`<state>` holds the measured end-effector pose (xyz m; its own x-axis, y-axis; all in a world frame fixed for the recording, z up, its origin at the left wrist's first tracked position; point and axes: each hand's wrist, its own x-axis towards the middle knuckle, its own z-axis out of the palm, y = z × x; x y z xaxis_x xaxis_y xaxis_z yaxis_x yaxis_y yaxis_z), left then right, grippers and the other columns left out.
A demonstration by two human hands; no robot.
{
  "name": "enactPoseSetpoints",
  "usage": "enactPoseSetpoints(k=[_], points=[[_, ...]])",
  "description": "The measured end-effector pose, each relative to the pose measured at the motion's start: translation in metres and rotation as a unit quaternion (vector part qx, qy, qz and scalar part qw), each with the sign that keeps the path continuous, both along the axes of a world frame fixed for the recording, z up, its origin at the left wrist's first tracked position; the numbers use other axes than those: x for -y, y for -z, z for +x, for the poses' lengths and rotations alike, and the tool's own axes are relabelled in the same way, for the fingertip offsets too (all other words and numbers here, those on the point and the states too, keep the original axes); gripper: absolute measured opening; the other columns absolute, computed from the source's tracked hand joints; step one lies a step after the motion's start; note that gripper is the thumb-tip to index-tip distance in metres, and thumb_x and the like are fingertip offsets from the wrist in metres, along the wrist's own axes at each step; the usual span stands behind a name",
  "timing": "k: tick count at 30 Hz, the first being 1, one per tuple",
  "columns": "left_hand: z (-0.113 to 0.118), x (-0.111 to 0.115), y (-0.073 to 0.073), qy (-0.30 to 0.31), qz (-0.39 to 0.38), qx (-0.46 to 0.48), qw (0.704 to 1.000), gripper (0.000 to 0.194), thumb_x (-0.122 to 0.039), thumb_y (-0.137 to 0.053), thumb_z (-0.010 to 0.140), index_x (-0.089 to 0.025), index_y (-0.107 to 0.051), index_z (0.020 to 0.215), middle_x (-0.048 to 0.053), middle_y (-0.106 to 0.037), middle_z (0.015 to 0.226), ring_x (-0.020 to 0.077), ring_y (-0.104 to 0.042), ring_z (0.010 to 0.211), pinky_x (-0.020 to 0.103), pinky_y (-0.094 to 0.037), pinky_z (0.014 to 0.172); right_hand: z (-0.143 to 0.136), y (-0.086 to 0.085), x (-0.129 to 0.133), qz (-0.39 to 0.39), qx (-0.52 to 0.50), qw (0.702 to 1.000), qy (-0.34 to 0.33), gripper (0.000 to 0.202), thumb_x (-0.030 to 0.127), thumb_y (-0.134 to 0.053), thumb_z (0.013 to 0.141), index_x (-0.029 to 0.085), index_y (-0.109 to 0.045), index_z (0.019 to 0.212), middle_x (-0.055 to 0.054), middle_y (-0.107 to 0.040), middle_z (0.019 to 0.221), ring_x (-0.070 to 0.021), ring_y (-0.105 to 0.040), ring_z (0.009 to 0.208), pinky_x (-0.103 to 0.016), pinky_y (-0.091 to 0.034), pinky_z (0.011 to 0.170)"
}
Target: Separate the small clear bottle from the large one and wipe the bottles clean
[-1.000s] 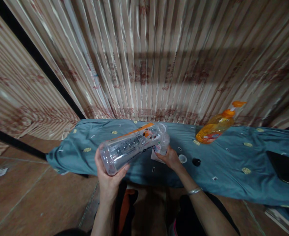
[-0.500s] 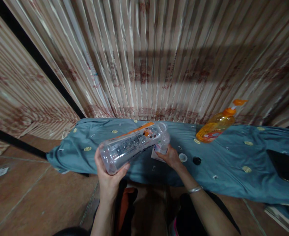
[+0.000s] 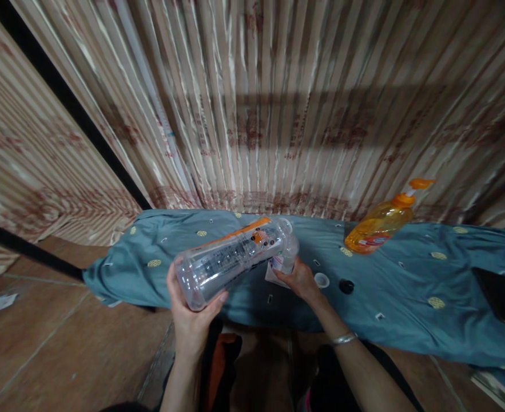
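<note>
At the centre of the head view, your left hand [image 3: 192, 323] grips the base end of a large clear plastic bottle [image 3: 235, 258], fingers wrapped around its ribbed, see-through wall. The bottle is tilted nearly on its side, its neck pointing toward the right and slightly up in the frame. An orange strip runs along its upper side and a label with dark print wraps the middle; the print is too small and blurred for you to read.

Your right hand [image 3: 300, 279] is clasped around a small clear bottle [image 3: 287, 256] standing on the counter [image 3: 406, 286], its mouth just beneath the big bottle's neck. It carries a pale label whose writing cannot be made out. A silver bangle [image 3: 344, 339] circles that wrist.

The counter is draped in a teal cloth, soft and creased, dotted with small yellow woven ovals. Just right of your right hand lie a small white cap [image 3: 321, 280] and a small black cap [image 3: 346, 285], both round. In the right of the frame stands an orange translucent pump bottle [image 3: 381, 225] with a red-and-blue label, unreadable. Behind everything hangs a glossy, pleated beige curtain [image 3: 252, 103] with faded reddish printed bands.
</note>
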<state>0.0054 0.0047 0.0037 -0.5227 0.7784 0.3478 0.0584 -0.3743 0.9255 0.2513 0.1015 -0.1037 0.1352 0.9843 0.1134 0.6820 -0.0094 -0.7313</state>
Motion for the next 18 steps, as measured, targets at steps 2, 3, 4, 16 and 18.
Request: enactPoseSetpoints(k=[2, 3, 4, 16, 18], points=[[-0.001, 0.001, -0.002, 0.001, -0.006, -0.010, 1.000, 0.104, -0.037, -0.101, 0.055, -0.025, -0.053, 0.146, 0.015, -0.058, 0.150, 0.0353, -0.059, 0.138, 0.049, -0.048, 0.115, 0.000, 0.000, 0.000, -0.001, 0.003, 1.000, -0.001, 0.056, 0.042, -0.079, 0.075, 0.020, -0.067, 0.125, -0.016, -0.081, 0.103, -0.0381, -0.079, 0.097, -0.049, -0.064, 0.083], [-0.003, 0.001, -0.002, 0.008, -0.008, -0.021, 1.000, 0.104, -0.036, -0.101, 0.054, -0.025, -0.053, 0.146, 0.015, -0.058, 0.149, 0.0358, -0.060, 0.137, 0.049, -0.049, 0.114, 0.000, 0.000, 0.000, -0.002, 0.006, 1.000, 0.001, 0.055, 0.042, -0.079, 0.075, 0.020, -0.067, 0.124, -0.016, -0.081, 0.103, -0.0379, -0.079, 0.097, -0.049, -0.064, 0.083], [-0.006, 0.000, -0.001, 0.015, -0.011, -0.032, 0.999, 0.104, -0.035, -0.101, 0.054, -0.025, -0.052, 0.146, 0.016, -0.059, 0.149, 0.0363, -0.061, 0.136, 0.048, -0.051, 0.112, 0.000, 0.001, 0.000, -0.002, 0.008, 1.000, 0.002, 0.054, 0.041, -0.078, 0.075, 0.020, -0.067, 0.123, -0.015, -0.081, 0.103, -0.0374, -0.079, 0.097, -0.049, -0.064, 0.083], [-0.001, 0.001, -0.003, -0.023, -0.033, -0.030, 0.999, 0.101, -0.047, -0.098, 0.057, -0.026, -0.053, 0.145, 0.013, -0.057, 0.150, 0.0355, -0.055, 0.140, 0.046, -0.048, 0.114, -0.001, 0.001, -0.001, 0.006, 0.015, 1.000, -0.009, 0.049, 0.040, -0.076, 0.077, 0.022, -0.066, 0.121, -0.013, -0.082, 0.098, -0.0354, -0.080, 0.094, -0.046, -0.064, 0.082], [-0.001, 0.000, -0.002, -0.026, -0.023, -0.038, 0.999, 0.101, -0.048, -0.099, 0.056, -0.026, -0.054, 0.144, 0.013, -0.059, 0.146, 0.0355, -0.058, 0.138, 0.047, -0.047, 0.115, -0.002, -0.002, 0.000, 0.005, 0.014, 1.000, -0.008, 0.050, 0.040, -0.078, 0.077, 0.022, -0.066, 0.122, -0.011, -0.082, 0.097, -0.0339, -0.081, 0.094, -0.042, -0.064, 0.082]])
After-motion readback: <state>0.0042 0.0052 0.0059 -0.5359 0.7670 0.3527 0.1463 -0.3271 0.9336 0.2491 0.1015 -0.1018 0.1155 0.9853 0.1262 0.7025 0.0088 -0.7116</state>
